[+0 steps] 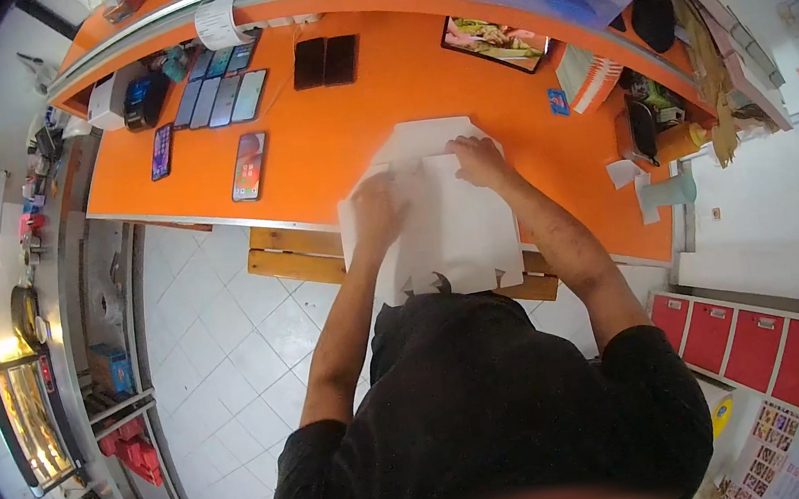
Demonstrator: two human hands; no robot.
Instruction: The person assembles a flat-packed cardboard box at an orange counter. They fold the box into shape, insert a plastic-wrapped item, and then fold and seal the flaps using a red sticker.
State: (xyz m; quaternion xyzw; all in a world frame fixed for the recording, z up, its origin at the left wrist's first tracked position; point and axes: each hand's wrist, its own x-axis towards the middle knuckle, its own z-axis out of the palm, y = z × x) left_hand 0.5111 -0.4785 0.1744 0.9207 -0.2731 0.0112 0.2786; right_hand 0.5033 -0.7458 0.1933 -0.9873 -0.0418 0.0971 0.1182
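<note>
A white cardboard box blank (445,213), partly folded, lies across the orange counter's front edge and reaches back to my body. Small slots and cut tabs show along its near edge. My left hand (380,214) is at the left side panel, its fingers slightly blurred and bent over the card. At the far right corner, my right hand (481,160) has its fingers curled over a flap, pinching it. Both forearms come up from below on either side of the card.
Several phones (220,99) lie on the orange counter (306,151) at the left, with one phone (248,166) nearer. Two dark phones (325,61) and a tablet (496,42) sit farther back. A pale green cup (669,191) lies at right; a wooden bench (294,255) is below.
</note>
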